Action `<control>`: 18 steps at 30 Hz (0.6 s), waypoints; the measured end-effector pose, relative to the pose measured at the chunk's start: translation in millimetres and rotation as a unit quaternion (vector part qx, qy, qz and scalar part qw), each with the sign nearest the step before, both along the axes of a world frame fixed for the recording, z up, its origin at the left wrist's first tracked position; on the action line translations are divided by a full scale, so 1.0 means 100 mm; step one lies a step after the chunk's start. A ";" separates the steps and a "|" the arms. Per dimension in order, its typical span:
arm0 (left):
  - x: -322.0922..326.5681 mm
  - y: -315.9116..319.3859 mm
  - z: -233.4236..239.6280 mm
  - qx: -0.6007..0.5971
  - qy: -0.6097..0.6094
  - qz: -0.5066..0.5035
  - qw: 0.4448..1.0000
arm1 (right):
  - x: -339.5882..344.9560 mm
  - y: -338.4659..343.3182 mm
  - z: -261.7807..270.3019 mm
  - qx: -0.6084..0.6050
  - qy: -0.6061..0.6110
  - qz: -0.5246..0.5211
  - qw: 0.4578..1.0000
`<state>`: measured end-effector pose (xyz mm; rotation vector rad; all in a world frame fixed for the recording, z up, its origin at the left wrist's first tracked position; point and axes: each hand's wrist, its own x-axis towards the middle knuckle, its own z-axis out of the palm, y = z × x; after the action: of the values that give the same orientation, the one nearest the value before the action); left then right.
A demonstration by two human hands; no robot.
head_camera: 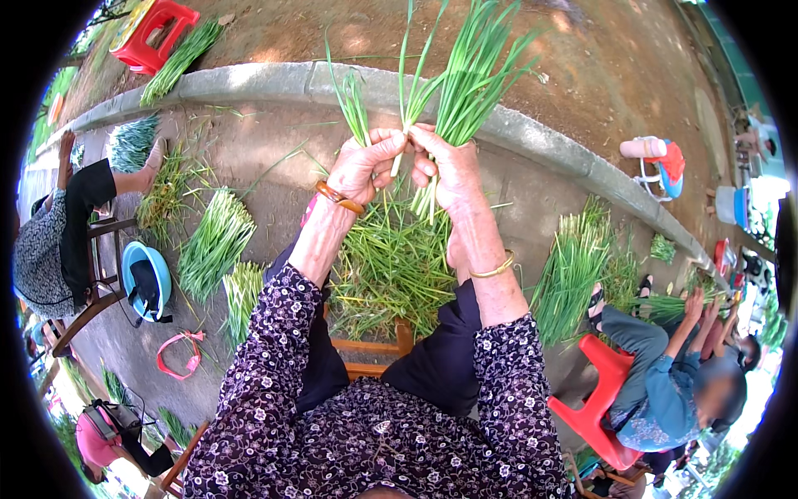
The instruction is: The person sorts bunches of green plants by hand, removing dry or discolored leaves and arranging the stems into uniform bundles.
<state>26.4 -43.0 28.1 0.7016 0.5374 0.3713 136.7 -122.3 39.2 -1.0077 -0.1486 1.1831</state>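
My left hand [368, 163], an amber-coloured bangle on its wrist, grips a thin bunch of green leafy stalks [353, 112]. My right hand [450, 161] is closed around a thicker bunch of the same stalks [474, 81], their pale cut ends showing below the palm. Between the two hands, the fingertips meet on a few stalks [413, 112] with a pale lower end. Beneath my hands, a loose heap of green and yellowed leaves [393, 268] covers the ground between my legs.
Stalk piles lie on my left [218, 243] and right [570, 274]. A blue basin [163, 268] holds a black item; a pink strap [163, 362] lies nearby. A concrete kerb [249, 81] crosses ahead. People sit on both sides, one on a red stool [598, 399].
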 end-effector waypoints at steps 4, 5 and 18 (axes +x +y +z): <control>-0.02 0.01 0.00 0.004 -0.009 -0.001 1.000 | 0.00 0.01 0.03 0.000 -0.006 0.012 1.000; -0.02 0.01 0.00 0.004 -0.010 0.000 1.000 | -0.01 0.01 0.04 -0.002 -0.008 0.014 1.000; 0.01 -0.03 0.01 0.015 0.005 0.024 1.000 | 0.00 0.01 0.02 -0.004 -0.009 -0.003 1.000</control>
<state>27.5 -45.6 29.1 0.7215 0.5606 0.4211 136.4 -121.7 41.2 -1.0242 -0.1553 1.1711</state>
